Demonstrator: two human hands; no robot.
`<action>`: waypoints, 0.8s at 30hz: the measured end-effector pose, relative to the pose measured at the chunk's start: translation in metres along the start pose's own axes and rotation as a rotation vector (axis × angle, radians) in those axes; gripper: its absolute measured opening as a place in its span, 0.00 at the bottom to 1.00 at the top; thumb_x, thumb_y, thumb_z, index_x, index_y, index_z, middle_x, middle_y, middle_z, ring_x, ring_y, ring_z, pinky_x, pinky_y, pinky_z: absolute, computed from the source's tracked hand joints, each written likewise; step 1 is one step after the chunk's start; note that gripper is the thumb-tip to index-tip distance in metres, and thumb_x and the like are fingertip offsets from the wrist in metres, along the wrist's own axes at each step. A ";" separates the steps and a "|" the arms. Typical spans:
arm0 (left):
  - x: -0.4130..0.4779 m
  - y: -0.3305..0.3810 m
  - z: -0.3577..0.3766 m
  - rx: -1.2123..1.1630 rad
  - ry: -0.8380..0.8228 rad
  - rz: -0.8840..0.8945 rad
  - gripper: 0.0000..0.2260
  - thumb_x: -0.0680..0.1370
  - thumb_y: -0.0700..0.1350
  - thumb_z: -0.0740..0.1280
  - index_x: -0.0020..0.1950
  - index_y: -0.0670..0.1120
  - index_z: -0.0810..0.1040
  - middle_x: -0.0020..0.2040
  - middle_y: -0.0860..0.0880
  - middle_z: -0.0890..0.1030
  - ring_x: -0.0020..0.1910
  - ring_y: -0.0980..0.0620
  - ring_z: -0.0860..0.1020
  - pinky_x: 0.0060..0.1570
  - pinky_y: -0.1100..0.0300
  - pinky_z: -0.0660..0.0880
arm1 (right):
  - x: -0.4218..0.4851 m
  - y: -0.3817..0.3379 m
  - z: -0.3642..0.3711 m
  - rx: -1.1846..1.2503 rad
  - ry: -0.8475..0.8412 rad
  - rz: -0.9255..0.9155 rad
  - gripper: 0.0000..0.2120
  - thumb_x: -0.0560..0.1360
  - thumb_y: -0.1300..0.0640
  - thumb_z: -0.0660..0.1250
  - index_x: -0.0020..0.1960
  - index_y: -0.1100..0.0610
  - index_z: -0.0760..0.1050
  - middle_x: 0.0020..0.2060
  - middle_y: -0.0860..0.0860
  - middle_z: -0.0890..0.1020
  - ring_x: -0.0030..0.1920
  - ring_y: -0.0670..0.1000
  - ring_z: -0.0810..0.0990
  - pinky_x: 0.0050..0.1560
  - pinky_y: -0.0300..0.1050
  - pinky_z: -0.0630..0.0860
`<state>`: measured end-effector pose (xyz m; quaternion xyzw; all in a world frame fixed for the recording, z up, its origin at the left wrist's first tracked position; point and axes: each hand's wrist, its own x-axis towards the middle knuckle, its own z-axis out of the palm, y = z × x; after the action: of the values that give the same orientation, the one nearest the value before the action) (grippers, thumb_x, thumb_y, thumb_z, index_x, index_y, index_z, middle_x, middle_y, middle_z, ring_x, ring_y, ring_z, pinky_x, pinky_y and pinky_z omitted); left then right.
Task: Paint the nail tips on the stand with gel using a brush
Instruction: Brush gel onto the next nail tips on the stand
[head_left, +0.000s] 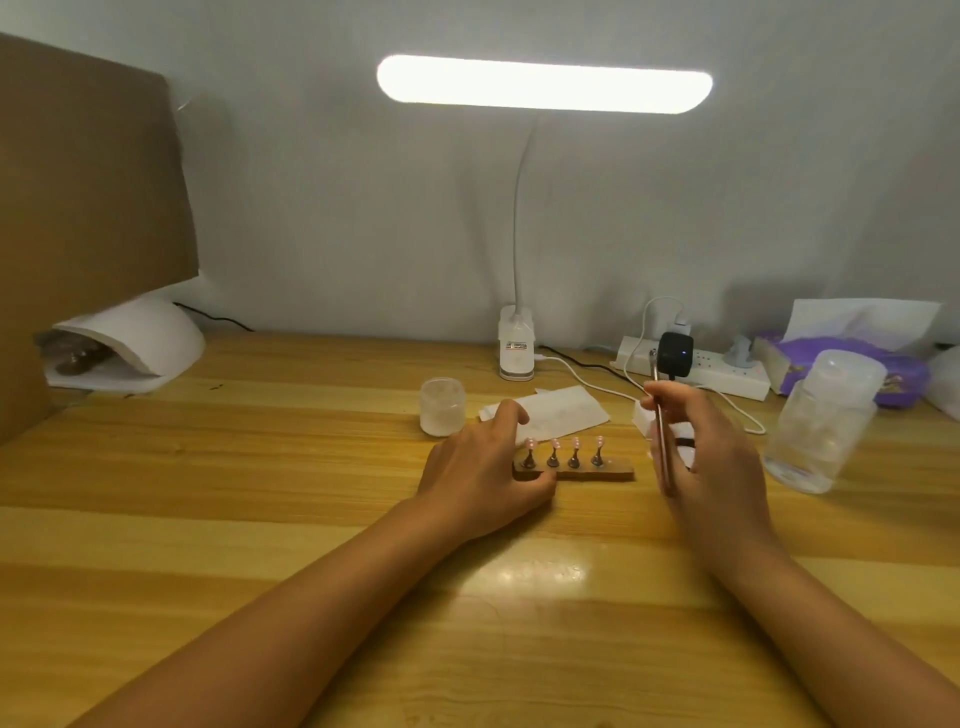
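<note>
A dark wooden stand (602, 472) lies on the wooden table (260, 467) and carries several small pink nail tips (575, 442) on dark pegs. My left hand (478, 473) grips the stand's left end, thumb in front and fingers behind. My right hand (706, 447), to the right of the stand, holds a thin brush (662, 441) with its shaft running from my fingertips back toward me. A small frosted jar of pale gel (442, 407) stands just behind my left hand.
A sheet of white paper (561, 415) lies behind the stand. A clear plastic bottle (823, 431) stands at the right, with a power strip (727, 371), cables and a purple tissue pack (852, 364) behind. A clip lamp (517, 343) is at the back, a white nail lamp (130, 343) far left.
</note>
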<state>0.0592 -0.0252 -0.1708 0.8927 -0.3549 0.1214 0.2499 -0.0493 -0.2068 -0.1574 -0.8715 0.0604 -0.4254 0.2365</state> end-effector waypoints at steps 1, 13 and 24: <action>0.000 -0.001 0.000 -0.010 0.007 0.010 0.25 0.75 0.63 0.67 0.67 0.54 0.64 0.63 0.53 0.79 0.56 0.50 0.78 0.45 0.57 0.73 | 0.003 0.002 -0.003 -0.040 0.007 -0.017 0.14 0.79 0.65 0.63 0.62 0.56 0.75 0.49 0.51 0.81 0.49 0.53 0.78 0.50 0.59 0.76; -0.003 -0.001 -0.004 -0.034 0.078 0.010 0.15 0.73 0.54 0.65 0.52 0.56 0.60 0.45 0.58 0.74 0.40 0.55 0.72 0.31 0.65 0.59 | 0.053 0.023 0.010 -0.266 -0.349 0.153 0.05 0.78 0.51 0.66 0.49 0.42 0.70 0.43 0.41 0.77 0.54 0.49 0.73 0.58 0.53 0.62; 0.002 -0.015 -0.020 -0.100 0.556 -0.012 0.18 0.72 0.47 0.71 0.57 0.44 0.70 0.51 0.50 0.70 0.42 0.54 0.70 0.34 0.68 0.62 | 0.055 0.028 0.036 -0.351 -0.378 0.116 0.11 0.78 0.45 0.64 0.59 0.42 0.69 0.47 0.39 0.77 0.58 0.48 0.72 0.59 0.52 0.61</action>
<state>0.0704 -0.0063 -0.1587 0.8139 -0.2729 0.3423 0.3819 0.0159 -0.2356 -0.1502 -0.9582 0.1381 -0.2240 0.1127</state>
